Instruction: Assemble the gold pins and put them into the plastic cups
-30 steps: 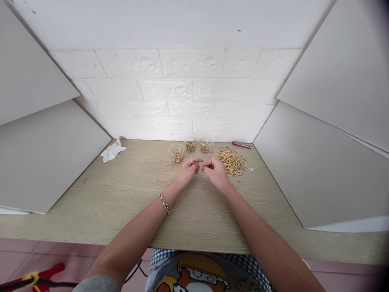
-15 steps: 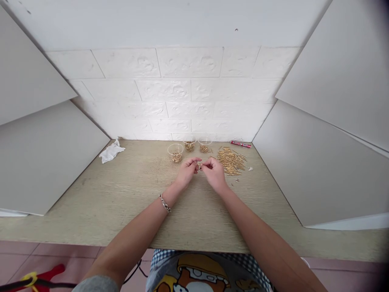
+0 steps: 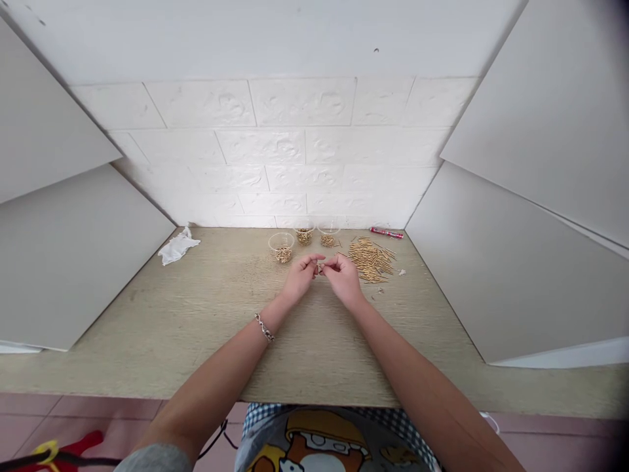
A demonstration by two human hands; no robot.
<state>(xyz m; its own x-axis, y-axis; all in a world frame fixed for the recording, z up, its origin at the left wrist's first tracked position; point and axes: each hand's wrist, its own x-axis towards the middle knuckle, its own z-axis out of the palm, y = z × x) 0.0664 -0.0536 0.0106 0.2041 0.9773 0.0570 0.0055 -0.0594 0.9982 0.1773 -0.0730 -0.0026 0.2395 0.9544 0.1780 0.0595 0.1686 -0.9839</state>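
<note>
Over the table's middle, my left hand point(image 3: 301, 275) and my right hand point(image 3: 342, 278) meet at the fingertips. Both are closed in a pinch around a small gold-coloured piece point(image 3: 319, 267); its exact shape is mostly covered by the fingers. Just right of my right hand lies a heap of thin gold-coloured rods point(image 3: 372, 259). Beyond my hands stand three clear plastic cups: a left cup point(image 3: 282, 242), a middle cup point(image 3: 304, 235) and a right cup point(image 3: 329, 233). Each holds small gold-coloured pieces.
A crumpled white tissue point(image 3: 179, 248) lies at the back left of the wooden table point(image 3: 196, 314). At the back right is a red patterned tube point(image 3: 386, 233). Grey panels flank the table on the left point(image 3: 88, 255) and right point(image 3: 521, 275), and a white brick-pattern wall point(image 3: 285, 144) closes the back.
The fingertips of my two hands have drawn slightly closer together, and less of the gold-coloured piece shows between them. The whole view has shifted slightly.
</note>
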